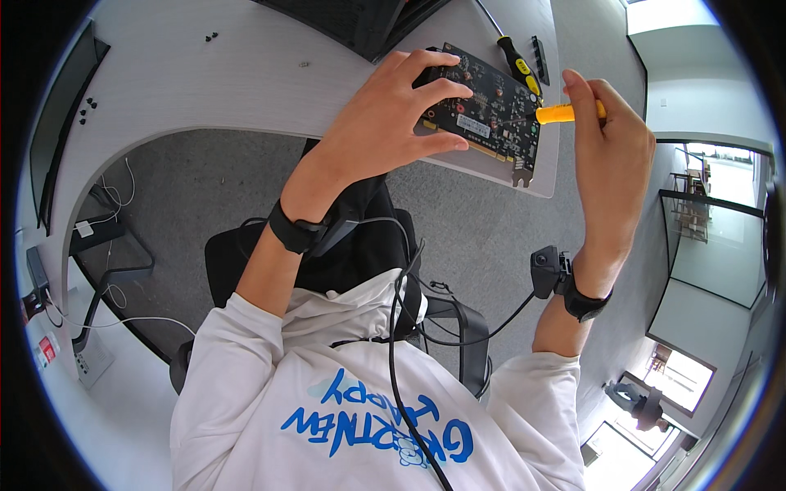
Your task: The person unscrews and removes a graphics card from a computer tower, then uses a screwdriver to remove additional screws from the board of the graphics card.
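A dark graphics card (491, 100) lies at the right end of the desk, its circuit side up and its gold contact edge toward me. My left hand (393, 110) holds it from the left, with fingers over the board and the thumb along the near edge. In my right hand (610, 123), closed, is a screwdriver with a yellow handle (558, 114). Its thin shaft points left over the board; whether the tip touches a screw is too small to tell. Just beyond the card rests a second screwdriver, black and yellow (519, 65).
A black computer case (352, 24) stands at the desk's far side. Small dark screws (88, 106) lie at the left, with others farther back. Beside the second screwdriver is a narrow black strip (539, 59). The desk's curved edge (246, 129) runs before me; cables (401, 319) hang across my body.
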Demonstrator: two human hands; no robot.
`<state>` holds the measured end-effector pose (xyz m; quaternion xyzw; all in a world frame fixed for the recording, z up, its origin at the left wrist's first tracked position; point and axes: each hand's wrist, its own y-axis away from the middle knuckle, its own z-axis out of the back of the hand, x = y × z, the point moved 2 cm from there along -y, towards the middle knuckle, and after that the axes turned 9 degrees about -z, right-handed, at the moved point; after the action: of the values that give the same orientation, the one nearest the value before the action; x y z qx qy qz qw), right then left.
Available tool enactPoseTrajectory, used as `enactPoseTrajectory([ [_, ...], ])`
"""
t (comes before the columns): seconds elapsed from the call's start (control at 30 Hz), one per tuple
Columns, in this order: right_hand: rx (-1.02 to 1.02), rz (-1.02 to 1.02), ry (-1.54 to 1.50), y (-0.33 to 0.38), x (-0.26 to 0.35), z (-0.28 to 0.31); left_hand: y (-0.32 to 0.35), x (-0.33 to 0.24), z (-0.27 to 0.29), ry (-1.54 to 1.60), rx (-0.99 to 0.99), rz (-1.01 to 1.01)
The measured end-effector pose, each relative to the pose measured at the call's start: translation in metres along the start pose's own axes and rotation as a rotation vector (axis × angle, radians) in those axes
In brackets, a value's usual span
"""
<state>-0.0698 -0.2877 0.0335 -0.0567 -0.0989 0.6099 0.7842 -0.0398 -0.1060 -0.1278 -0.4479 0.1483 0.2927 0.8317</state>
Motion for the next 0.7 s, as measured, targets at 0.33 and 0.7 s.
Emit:
enactPoseTrajectory([
  [0.33,0.085,0.416,-0.468,0.003,-0.019,-0.006,0.0,0.001,-0.002,0.001,0.006,0.003],
  [0.7,-0.074,0.278,-0.083,-0.001,-0.014,-0.011,0.0,0.001,-0.002,-0.014,-0.009,-0.024],
])
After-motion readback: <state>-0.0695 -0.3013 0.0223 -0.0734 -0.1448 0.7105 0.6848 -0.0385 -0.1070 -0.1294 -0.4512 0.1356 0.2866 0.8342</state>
